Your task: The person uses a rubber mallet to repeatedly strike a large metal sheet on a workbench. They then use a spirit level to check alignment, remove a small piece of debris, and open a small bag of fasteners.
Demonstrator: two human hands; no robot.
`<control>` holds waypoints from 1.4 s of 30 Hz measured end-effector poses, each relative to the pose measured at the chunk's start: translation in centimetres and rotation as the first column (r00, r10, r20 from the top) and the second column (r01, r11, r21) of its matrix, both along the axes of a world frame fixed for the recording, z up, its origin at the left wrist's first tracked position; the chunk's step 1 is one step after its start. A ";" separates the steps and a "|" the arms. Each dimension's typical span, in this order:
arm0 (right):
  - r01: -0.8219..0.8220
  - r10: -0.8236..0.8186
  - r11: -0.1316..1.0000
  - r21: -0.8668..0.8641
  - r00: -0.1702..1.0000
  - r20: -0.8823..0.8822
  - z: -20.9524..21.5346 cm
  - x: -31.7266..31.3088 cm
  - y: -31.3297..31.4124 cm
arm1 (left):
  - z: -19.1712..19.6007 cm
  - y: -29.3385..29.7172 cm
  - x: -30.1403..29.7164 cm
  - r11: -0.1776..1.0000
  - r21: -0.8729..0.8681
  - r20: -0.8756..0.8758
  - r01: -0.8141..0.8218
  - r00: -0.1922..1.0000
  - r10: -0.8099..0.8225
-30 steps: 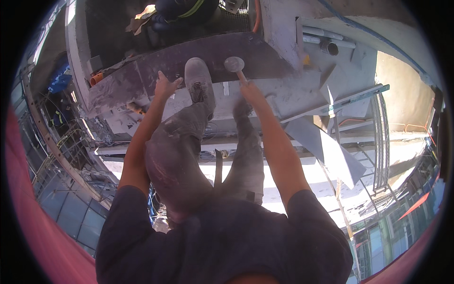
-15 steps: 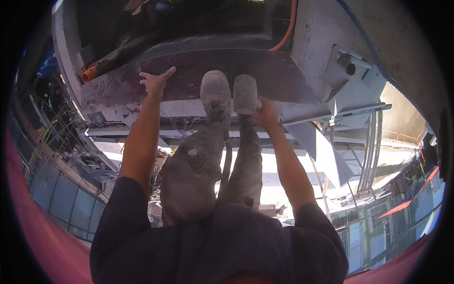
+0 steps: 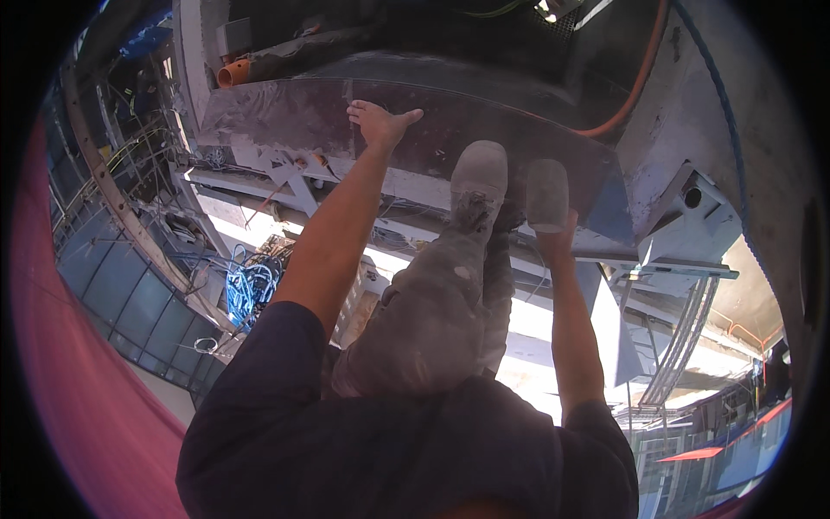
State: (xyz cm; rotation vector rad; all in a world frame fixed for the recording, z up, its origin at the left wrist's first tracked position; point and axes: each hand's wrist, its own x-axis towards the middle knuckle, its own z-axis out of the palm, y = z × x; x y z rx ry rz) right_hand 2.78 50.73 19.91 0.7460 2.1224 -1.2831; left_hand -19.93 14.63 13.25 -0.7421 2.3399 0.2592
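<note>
My left hand (image 3: 383, 124) is stretched out over a dusty dark brown board (image 3: 285, 112), fingers spread and nothing in it. To the right, my right hand (image 3: 560, 238) is closed beside a grey, dusty, rounded cylinder (image 3: 546, 195) that looks like a mallet head. Any handle is hidden, as are most of the fingers. Between my hands a dusty grey shoe (image 3: 480, 170) rests on the board, below it the leg of dusty grey trousers (image 3: 432, 303). My other foot cannot be made out.
Beyond the board lies a dark recess (image 3: 415, 39) with an orange pipe end (image 3: 233, 73) and an orange hose (image 3: 627, 108). A blue rope (image 3: 724, 108) hangs at the right. Below the board's near edge are blue cables (image 3: 249, 294), metal framing (image 3: 683, 337) and a sunlit lower level.
The view has turned, so the surroundings sit further right. My left hand has shifted right along the board. The grey cylinder has moved a little away from the shoe with my right hand.
</note>
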 end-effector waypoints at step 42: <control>-0.256 0.158 0.944 0.209 0.906 0.393 -6.6 3.3 3.3 | -0.5 0.1 -3.2 0.976 -0.154 0.226 0.151 0.967 -0.114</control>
